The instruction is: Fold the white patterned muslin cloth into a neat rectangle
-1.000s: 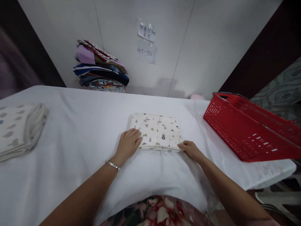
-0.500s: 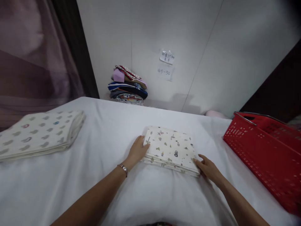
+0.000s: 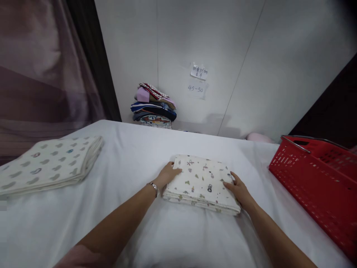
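Note:
A folded white cloth [image 3: 200,182] with small printed figures lies in several layers on the white-covered table. My left hand [image 3: 169,174] holds its left edge, thumb on top and fingers along the side, a bracelet on the wrist. At the opposite edge, my right hand [image 3: 238,189] grips the cloth with the thumb on the upper layer; its other fingers are partly hidden at the side. Farther left lies a second folded cloth [image 3: 52,162], white with grey blotches, apart from both hands.
A red plastic basket [image 3: 315,186] with a metal handle stands at the right. Past the table's far edge is a stack of folded fabrics [image 3: 153,106] against the wall. Paper notes [image 3: 198,89] hang on the wall. A pinkish curtain [image 3: 41,74] hangs at left.
My right hand has moved up along the cloth's right edge, from near the front corner. My left hand stays at the left edge. The view has shifted slightly.

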Available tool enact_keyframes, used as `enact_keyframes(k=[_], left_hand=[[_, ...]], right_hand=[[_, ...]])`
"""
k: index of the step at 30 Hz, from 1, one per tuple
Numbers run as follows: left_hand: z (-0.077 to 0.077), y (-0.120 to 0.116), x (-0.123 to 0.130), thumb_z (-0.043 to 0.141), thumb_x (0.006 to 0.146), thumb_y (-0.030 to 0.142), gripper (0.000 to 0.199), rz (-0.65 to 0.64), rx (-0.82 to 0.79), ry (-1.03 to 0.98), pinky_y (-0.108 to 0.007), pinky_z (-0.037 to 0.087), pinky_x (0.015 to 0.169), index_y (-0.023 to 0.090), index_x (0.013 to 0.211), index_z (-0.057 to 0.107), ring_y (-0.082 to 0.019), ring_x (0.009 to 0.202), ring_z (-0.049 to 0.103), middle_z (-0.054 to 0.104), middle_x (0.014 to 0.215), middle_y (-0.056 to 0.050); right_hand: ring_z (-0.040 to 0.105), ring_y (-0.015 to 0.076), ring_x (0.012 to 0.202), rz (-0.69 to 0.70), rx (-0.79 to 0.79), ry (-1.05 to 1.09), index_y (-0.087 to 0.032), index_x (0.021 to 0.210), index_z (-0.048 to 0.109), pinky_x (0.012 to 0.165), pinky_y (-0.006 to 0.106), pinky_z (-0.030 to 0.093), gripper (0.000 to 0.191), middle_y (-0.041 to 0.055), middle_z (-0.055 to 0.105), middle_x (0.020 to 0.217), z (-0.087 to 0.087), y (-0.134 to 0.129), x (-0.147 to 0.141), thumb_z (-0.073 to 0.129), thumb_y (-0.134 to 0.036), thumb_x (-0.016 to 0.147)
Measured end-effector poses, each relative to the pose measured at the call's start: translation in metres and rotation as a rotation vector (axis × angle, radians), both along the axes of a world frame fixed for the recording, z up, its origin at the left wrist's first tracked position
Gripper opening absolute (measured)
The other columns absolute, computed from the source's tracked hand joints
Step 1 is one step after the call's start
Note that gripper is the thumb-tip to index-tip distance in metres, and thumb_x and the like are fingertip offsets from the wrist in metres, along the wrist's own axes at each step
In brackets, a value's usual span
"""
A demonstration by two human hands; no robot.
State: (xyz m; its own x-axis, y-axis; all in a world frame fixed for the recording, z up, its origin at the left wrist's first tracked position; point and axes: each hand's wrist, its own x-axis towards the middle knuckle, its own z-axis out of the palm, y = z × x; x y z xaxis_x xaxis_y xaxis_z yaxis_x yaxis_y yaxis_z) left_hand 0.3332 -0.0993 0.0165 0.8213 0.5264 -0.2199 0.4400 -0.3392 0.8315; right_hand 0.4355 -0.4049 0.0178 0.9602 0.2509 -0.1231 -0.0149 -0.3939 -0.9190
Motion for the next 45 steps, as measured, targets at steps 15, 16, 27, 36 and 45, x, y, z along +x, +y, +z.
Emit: enact_keyframes(k=[15, 16, 27, 36, 45], left_hand=[[0.002, 0.045, -0.006, 0.056, 0.075, 0.049, 0.063, 0.154, 0.329, 0.099, -0.038, 0.040, 0.090, 0.018, 0.128, 0.040, -0.030, 0.111, 0.052, 0.054, 0.125, -0.014], [0.001, 0.044, -0.007, 0.055, 0.076, 0.050, 0.064, 0.154, 0.335, 0.103, -0.038, 0.040, 0.090, 0.018, 0.129, 0.039, -0.030, 0.111, 0.052, 0.054, 0.125, -0.014], [0.016, 0.018, -0.046, 0.049, 0.083, 0.040, 0.038, -0.092, 0.815, -0.332, -0.037, 0.035, 0.100, 0.020, 0.115, 0.054, -0.024, 0.118, 0.044, 0.051, 0.125, -0.008], [0.013, -0.024, -0.054, 0.048, 0.087, 0.031, 0.020, -0.506, 0.852, -0.378, -0.037, 0.037, 0.090, 0.024, 0.100, 0.062, -0.019, 0.101, 0.052, 0.061, 0.105, -0.005], [0.003, -0.036, -0.040, 0.047, 0.089, 0.027, 0.018, -0.500, 0.818, -0.396, -0.032, 0.039, 0.076, 0.020, 0.092, 0.063, -0.017, 0.086, 0.052, 0.062, 0.091, -0.003]], right_hand=[[0.058, 0.0238, 0.091, 0.155, -0.215, -0.383, -0.020, 0.122, 0.054, 0.086, 0.040, 0.044, 0.054, 0.0079, 0.063, 0.105, -0.031, 0.074, 0.055, 0.059, -0.034, 0.070], [0.059, 0.0234, 0.090, 0.157, -0.214, -0.374, -0.020, 0.123, 0.054, 0.085, 0.039, 0.044, 0.054, 0.0075, 0.063, 0.105, -0.033, 0.073, 0.056, 0.058, -0.035, 0.071], [0.056, 0.0197, 0.095, 0.248, 0.010, -0.560, -0.021, 0.103, 0.062, 0.071, 0.030, 0.049, 0.029, 0.0077, 0.058, 0.112, -0.016, 0.031, 0.009, 0.049, -0.037, 0.083], [0.055, 0.0241, 0.098, 0.471, -0.026, -0.533, -0.024, 0.090, 0.068, 0.057, 0.027, 0.050, 0.021, 0.0088, 0.061, 0.104, -0.006, 0.013, 0.003, 0.057, -0.038, 0.079], [0.055, 0.0209, 0.098, 0.564, -0.093, -0.644, -0.027, 0.094, 0.068, 0.080, 0.035, 0.050, 0.019, 0.0053, 0.063, 0.101, -0.008, 0.014, 0.006, 0.054, -0.035, 0.084]])
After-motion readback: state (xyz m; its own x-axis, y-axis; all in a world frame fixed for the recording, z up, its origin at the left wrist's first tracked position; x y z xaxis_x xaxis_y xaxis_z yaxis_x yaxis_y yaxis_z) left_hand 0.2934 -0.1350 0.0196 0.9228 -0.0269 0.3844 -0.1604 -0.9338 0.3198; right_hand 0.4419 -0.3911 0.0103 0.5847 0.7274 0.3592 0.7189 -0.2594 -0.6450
